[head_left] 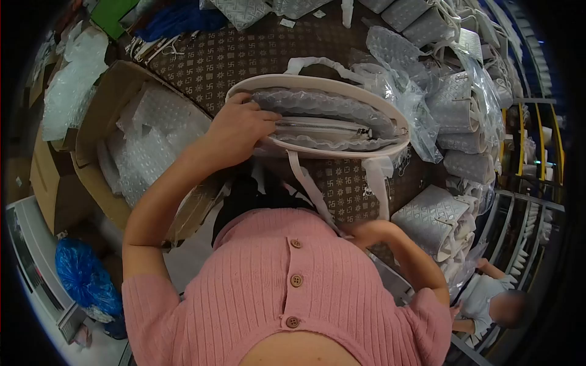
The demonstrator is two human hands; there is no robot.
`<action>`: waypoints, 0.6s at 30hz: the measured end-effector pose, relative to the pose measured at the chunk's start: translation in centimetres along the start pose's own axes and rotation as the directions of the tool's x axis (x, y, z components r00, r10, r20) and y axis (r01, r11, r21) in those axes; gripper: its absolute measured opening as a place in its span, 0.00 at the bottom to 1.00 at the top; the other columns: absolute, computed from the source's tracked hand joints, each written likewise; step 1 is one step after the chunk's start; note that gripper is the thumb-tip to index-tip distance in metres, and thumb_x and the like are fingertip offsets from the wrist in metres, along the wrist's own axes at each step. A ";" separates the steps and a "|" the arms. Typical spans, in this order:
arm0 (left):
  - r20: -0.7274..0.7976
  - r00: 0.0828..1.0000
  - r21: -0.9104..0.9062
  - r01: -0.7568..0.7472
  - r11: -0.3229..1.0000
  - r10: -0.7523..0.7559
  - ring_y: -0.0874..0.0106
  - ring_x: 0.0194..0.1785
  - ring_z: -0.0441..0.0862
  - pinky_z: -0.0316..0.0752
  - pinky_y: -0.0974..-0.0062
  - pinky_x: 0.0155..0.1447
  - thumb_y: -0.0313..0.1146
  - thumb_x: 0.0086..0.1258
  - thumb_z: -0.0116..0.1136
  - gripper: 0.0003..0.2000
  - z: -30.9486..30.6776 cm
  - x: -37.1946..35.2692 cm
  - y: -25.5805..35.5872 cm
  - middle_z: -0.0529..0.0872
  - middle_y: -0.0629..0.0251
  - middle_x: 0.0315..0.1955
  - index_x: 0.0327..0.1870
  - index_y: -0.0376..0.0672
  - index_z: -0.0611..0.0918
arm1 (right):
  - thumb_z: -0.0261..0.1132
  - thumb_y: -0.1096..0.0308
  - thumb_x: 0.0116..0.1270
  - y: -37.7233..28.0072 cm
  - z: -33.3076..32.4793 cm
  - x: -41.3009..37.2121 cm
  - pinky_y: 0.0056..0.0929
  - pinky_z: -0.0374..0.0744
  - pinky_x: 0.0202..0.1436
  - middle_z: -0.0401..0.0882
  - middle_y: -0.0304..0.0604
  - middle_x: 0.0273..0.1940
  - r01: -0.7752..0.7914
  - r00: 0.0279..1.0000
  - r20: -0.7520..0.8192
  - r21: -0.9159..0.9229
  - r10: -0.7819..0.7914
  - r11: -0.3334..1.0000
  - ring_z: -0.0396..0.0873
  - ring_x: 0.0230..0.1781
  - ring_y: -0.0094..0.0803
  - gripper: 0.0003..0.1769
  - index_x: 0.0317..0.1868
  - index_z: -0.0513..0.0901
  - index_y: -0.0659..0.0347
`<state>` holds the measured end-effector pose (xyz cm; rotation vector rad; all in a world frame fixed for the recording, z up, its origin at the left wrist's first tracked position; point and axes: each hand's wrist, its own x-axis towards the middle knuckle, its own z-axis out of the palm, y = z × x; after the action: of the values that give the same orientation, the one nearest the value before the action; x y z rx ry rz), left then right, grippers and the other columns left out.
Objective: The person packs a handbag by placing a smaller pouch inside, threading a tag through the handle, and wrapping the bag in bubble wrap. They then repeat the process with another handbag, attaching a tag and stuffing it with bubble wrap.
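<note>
A pale handbag point(342, 151) lies with its mouth open toward me on the patterned table. Clear bubble wrap lines its inside, and a zipped pocket point(323, 125) runs along the middle. My left hand point(243, 127) grips the bag's left end, fingers over the rim and reaching inside. One wrapped handle point(308, 183) hangs toward me from the near side. At the low end of this handle is my right hand point(368, 233), its fingers closed around it and partly hidden. The other handle point(323, 63), in white wrapping, lies beyond the far rim.
To the left stands a cardboard box point(97, 146) holding bubble wrap. Several silver-grey bags point(455, 100) in clear plastic line the table's right side, with more at the back. A blue plastic bag point(85, 274) is low left. Another person point(488, 299) is at lower right, near racks.
</note>
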<state>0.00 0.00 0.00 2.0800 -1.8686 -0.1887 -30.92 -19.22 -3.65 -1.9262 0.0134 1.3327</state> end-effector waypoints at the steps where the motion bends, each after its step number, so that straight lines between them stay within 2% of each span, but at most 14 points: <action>1: -0.012 1.000 0.012 0.004 1.000 -0.004 0.68 0.49 0.75 0.59 0.62 0.63 0.24 0.49 0.58 0.10 0.2 0.2 0.2 0.80 0.70 0.49 0.34 0.45 0.81 | 0.51 0.49 0.68 -1.8 -0.8 -3.0 0.30 0.77 0.35 0.82 0.44 0.31 0.054 0.996 0.063 0.112 -0.062 0.992 0.81 0.27 0.33 0.24 0.43 0.73 0.65; 2: -0.020 1.000 0.023 0.003 1.000 -0.002 0.68 0.48 0.76 0.59 0.62 0.63 0.24 0.48 0.58 0.10 0.5 0.4 0.4 0.80 0.70 0.49 0.33 0.44 0.81 | 0.53 0.51 0.67 -5.5 -3.7 -6.5 0.27 0.76 0.30 0.81 0.44 0.30 -0.110 0.952 0.307 0.301 0.013 0.947 0.79 0.24 0.30 0.21 0.40 0.73 0.65; 3: 0.010 1.000 -0.001 -0.011 1.000 0.011 0.68 0.48 0.76 0.59 0.62 0.63 0.24 0.48 0.58 0.10 -0.1 -0.3 0.3 0.80 0.70 0.49 0.33 0.44 0.81 | 0.55 0.57 0.67 -8.0 -5.7 -9.8 0.25 0.75 0.26 0.80 0.43 0.27 0.150 0.946 0.236 0.295 -0.224 0.944 0.78 0.22 0.27 0.17 0.40 0.73 0.64; 4: 0.023 1.000 -0.003 -0.008 1.000 0.008 0.68 0.47 0.76 0.59 0.62 0.63 0.24 0.48 0.58 0.09 0.0 -0.4 0.6 0.80 0.70 0.49 0.33 0.44 0.81 | 0.55 0.59 0.67 -10.5 -7.7 -12.9 0.25 0.74 0.25 0.79 0.43 0.26 0.319 0.948 -0.043 0.171 -0.317 0.932 0.77 0.21 0.27 0.14 0.41 0.73 0.64; 5: 0.032 0.999 0.017 -0.009 1.000 0.009 0.69 0.47 0.76 0.59 0.62 0.63 0.24 0.48 0.57 0.09 -0.2 -0.4 0.4 0.80 0.70 0.49 0.33 0.44 0.81 | 0.56 0.62 0.67 -12.2 -9.4 -14.7 0.25 0.74 0.23 0.77 0.42 0.24 0.444 0.849 -0.313 -0.018 -0.426 0.896 0.77 0.20 0.27 0.12 0.41 0.73 0.64; 6: 0.033 0.999 0.029 -0.032 0.999 0.031 0.69 0.47 0.76 0.59 0.62 0.63 0.24 0.48 0.57 0.09 -0.3 -0.4 0.0 0.80 0.70 0.49 0.33 0.44 0.81 | 0.55 0.66 0.66 -12.7 -10.2 -15.1 0.24 0.74 0.23 0.77 0.42 0.24 0.420 0.705 -0.645 0.044 -0.295 0.907 0.77 0.20 0.28 0.09 0.41 0.73 0.63; 7: 0.027 0.998 0.047 -0.051 0.998 0.050 0.69 0.46 0.77 0.60 0.61 0.62 0.24 0.48 0.57 0.09 -0.1 -0.5 -0.1 0.80 0.70 0.48 0.32 0.44 0.81 | 0.54 0.70 0.66 -13.0 -11.0 -15.4 0.23 0.74 0.22 0.76 0.42 0.25 0.406 0.477 -0.873 0.118 -0.100 0.906 0.77 0.19 0.30 0.07 0.41 0.74 0.63; 9: -0.003 0.997 0.075 -0.075 0.994 0.076 0.69 0.46 0.77 0.61 0.61 0.62 0.24 0.48 0.57 0.09 0.1 -0.5 -0.3 0.81 0.71 0.47 0.32 0.44 0.81 | 0.54 0.71 0.63 -14.8 -15.7 -10.0 0.25 0.75 0.26 0.76 0.44 0.28 -0.065 0.358 -0.925 -0.157 -0.124 0.985 0.77 0.22 0.33 0.06 0.40 0.74 0.60; 11: 0.067 0.994 0.078 -0.092 0.993 0.087 0.69 0.43 0.78 0.63 0.61 0.59 0.24 0.48 0.56 0.08 0.0 -0.3 -0.3 0.82 0.71 0.44 0.31 0.44 0.81 | 0.57 0.66 0.60 -11.9 -17.8 -3.5 0.33 0.74 0.32 0.79 0.45 0.30 -0.134 0.609 -0.686 -0.583 -0.397 0.801 0.78 0.27 0.38 0.09 0.37 0.78 0.61; 12: 0.052 0.995 0.075 -0.090 0.993 0.086 0.69 0.43 0.78 0.63 0.61 0.59 0.24 0.48 0.56 0.08 0.2 -0.4 -0.2 0.82 0.71 0.44 0.31 0.44 0.81 | 0.57 0.66 0.59 -11.0 -17.9 -0.8 0.36 0.74 0.32 0.79 0.46 0.31 -0.206 0.711 -0.563 -0.740 -0.421 0.641 0.78 0.29 0.40 0.09 0.36 0.78 0.61; 13: -0.007 0.994 0.054 -0.107 0.993 0.108 0.69 0.40 0.78 0.63 0.62 0.58 0.25 0.48 0.55 0.06 0.8 -0.6 -0.2 0.81 0.70 0.36 0.28 0.46 0.81 | 0.57 0.66 0.58 -10.8 -18.1 1.4 0.38 0.75 0.33 0.78 0.48 0.33 -0.238 0.807 -0.430 -0.864 -0.405 0.443 0.78 0.30 0.42 0.08 0.35 0.79 0.61; 14: -0.066 0.990 0.039 -0.126 0.991 0.128 0.69 0.36 0.79 0.64 0.63 0.57 0.26 0.48 0.55 0.05 1.1 -0.7 -0.4 0.80 0.69 0.27 0.25 0.47 0.81 | 0.57 0.66 0.57 -11.4 -18.3 3.1 0.39 0.75 0.35 0.79 0.49 0.33 -0.302 0.827 -0.444 -0.868 -0.345 0.394 0.78 0.32 0.43 0.08 0.33 0.79 0.61; 16: -0.071 0.989 0.048 -0.127 0.991 0.131 0.69 0.36 0.79 0.65 0.64 0.56 0.27 0.48 0.55 0.04 1.3 -0.9 -0.3 0.80 0.68 0.27 0.25 0.47 0.80 | 0.58 0.66 0.55 -13.6 -18.2 4.9 0.40 0.75 0.37 0.79 0.50 0.34 -0.357 0.843 -0.454 -0.873 -0.287 0.333 0.78 0.34 0.44 0.08 0.31 0.79 0.61; 18: -0.083 0.988 0.061 -0.123 0.991 0.128 0.70 0.34 0.79 0.65 0.68 0.55 0.29 0.48 0.55 0.03 1.4 -1.0 0.0 0.79 0.68 0.26 0.23 0.47 0.80 | 0.55 0.65 0.57 -15.8 -18.0 5.2 0.32 0.77 0.40 0.81 0.44 0.37 -0.533 0.832 -0.516 -0.635 0.206 0.560 0.80 0.38 0.36 0.10 0.28 0.83 0.54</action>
<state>-0.61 0.77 -1.44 1.9644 -1.9647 -0.0153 -7.80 -16.80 4.11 -3.0649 0.0816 1.3014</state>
